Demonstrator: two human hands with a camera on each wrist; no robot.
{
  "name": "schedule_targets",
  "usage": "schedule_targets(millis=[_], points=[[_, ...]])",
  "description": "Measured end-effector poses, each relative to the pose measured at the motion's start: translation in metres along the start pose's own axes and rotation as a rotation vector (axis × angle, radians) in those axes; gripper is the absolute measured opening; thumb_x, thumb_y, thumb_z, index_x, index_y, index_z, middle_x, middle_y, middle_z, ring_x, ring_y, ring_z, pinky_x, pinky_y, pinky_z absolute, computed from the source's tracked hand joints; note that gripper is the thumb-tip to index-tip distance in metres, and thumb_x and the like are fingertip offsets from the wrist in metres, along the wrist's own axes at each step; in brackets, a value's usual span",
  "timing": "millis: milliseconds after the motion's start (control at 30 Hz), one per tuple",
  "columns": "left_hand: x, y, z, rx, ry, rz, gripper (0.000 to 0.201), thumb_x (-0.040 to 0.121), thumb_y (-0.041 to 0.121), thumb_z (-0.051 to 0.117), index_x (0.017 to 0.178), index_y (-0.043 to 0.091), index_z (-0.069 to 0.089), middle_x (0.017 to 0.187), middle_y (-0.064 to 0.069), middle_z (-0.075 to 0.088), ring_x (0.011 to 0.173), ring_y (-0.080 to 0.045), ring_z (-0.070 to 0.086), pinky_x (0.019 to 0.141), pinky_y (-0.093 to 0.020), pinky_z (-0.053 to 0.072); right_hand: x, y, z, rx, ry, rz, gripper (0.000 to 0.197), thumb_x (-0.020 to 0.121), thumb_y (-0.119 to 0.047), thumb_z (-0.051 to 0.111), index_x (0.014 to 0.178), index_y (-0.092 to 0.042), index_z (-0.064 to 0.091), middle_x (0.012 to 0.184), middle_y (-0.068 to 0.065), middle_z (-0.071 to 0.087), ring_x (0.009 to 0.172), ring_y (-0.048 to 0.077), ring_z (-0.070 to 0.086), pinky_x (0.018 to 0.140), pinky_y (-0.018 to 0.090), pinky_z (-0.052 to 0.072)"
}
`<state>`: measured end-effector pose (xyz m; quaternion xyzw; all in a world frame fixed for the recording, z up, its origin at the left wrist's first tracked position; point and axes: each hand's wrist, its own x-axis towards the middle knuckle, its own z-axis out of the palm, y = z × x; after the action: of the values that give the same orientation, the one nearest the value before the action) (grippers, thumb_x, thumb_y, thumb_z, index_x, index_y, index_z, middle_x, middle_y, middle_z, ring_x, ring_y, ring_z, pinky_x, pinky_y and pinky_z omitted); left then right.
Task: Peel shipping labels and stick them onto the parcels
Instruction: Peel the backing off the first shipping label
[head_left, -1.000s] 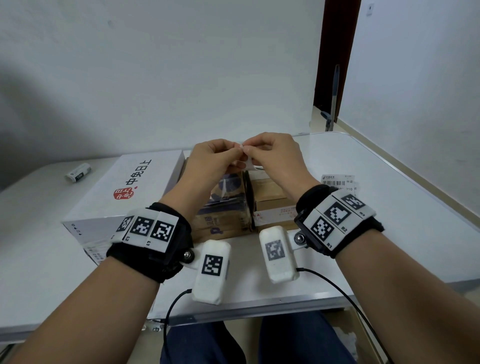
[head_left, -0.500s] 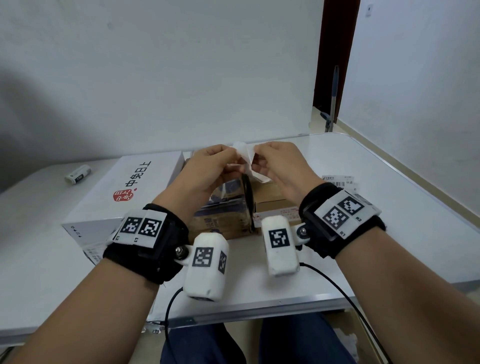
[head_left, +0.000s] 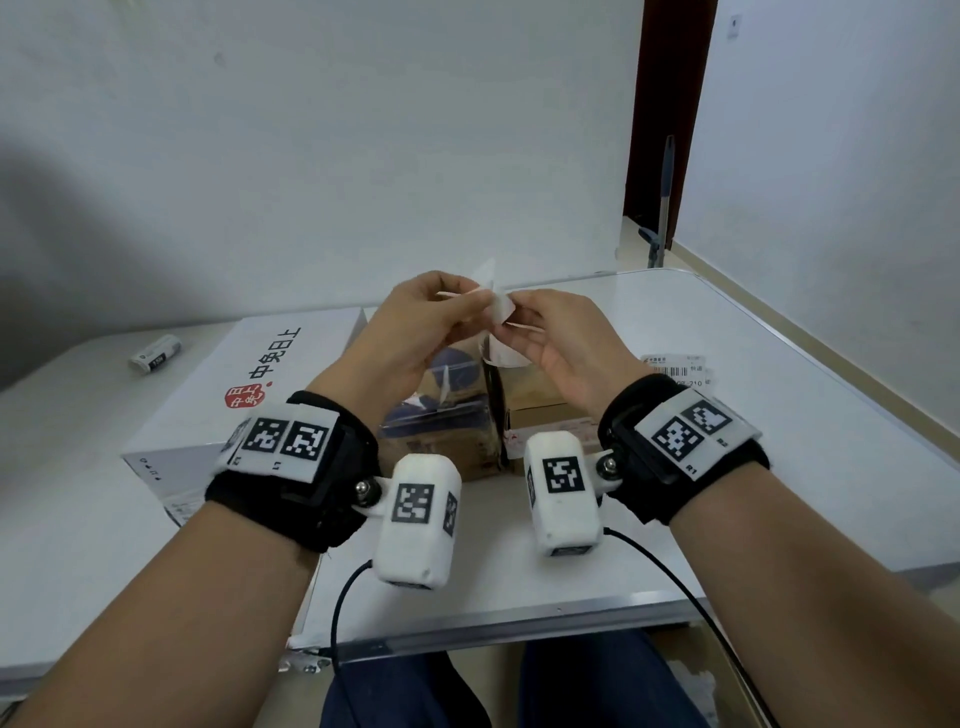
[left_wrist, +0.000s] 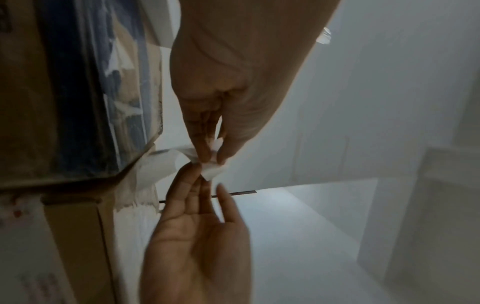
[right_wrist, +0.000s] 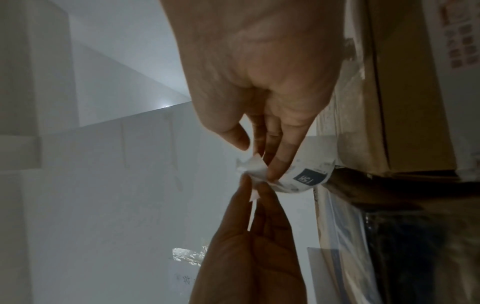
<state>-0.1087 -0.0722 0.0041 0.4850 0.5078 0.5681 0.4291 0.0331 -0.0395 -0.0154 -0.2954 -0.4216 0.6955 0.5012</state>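
Observation:
Both hands are raised over the parcels with a white shipping label (head_left: 496, 306) between them. My left hand (head_left: 467, 301) pinches one thin layer of it between thumb and fingertips. My right hand (head_left: 511, 319) pinches the other layer, which curls down and shows a dark printed square (right_wrist: 309, 178). The two layers part at the pinched corner (left_wrist: 210, 172). Below the hands stand two brown parcels side by side: one with blue print under clear tape (head_left: 441, 421) and a plain carton (head_left: 540, 410).
A large white box with red and black print (head_left: 234, 384) lies left of the parcels. More barcode labels (head_left: 680, 369) lie on the white table (head_left: 779, 415) to the right. A small white tube (head_left: 156, 353) lies far left. Walls stand close behind and to the right.
The label was held edge-on between touching fingertips. Its layers have since come apart, the hands have drawn slightly apart, and the loose paper now curls between them.

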Motion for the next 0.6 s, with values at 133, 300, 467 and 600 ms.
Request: schedule_targets(millis=[133,300,467,600], points=[[0.001,0.000,0.000,0.235,0.017,0.086,0.009,0.087,0.011,0.068,0.087,0.002,0.065,0.073,-0.009,0.065,0.062,-0.013,0.060,0.066,-0.021,0.054,0.002,-0.004,0.004,-0.171,-0.038,0.011,0.045,0.095,-0.037,0.056,0.108,0.005,0.062,0.096,0.016,0.067,0.083,0.020,0.070,0.073,0.028,0.060],[0.001,0.004,-0.001,0.167,-0.117,-0.046,0.011,0.089,0.013,0.065,0.084,0.004,0.065,0.071,-0.005,0.063,0.062,-0.010,0.056,0.064,-0.018,0.051,0.004,-0.005,0.004,-0.373,-0.070,0.025,0.036,0.093,-0.034,0.060,0.105,0.000,0.064,0.087,0.007,0.064,0.065,0.011,0.061,0.060,0.020,0.053],[0.001,0.005,-0.008,-0.028,-0.129,-0.219,0.003,0.087,0.008,0.064,0.086,0.006,0.066,0.068,0.000,0.059,0.055,-0.005,0.053,0.055,-0.012,0.049,0.002,0.000,0.002,-0.281,-0.110,0.038,0.018,0.095,-0.026,0.059,0.099,-0.008,0.056,0.082,0.009,0.061,0.059,0.010,0.060,0.052,0.020,0.049],[0.006,0.003,-0.013,-0.122,-0.016,-0.279,0.004,0.082,0.005,0.068,0.085,0.005,0.066,0.074,-0.003,0.059,0.052,-0.006,0.054,0.051,-0.013,0.049,0.001,0.005,-0.001,-0.244,-0.061,0.013,0.021,0.096,-0.023,0.057,0.079,-0.011,0.057,0.090,0.009,0.060,0.064,0.013,0.063,0.051,0.019,0.050]])
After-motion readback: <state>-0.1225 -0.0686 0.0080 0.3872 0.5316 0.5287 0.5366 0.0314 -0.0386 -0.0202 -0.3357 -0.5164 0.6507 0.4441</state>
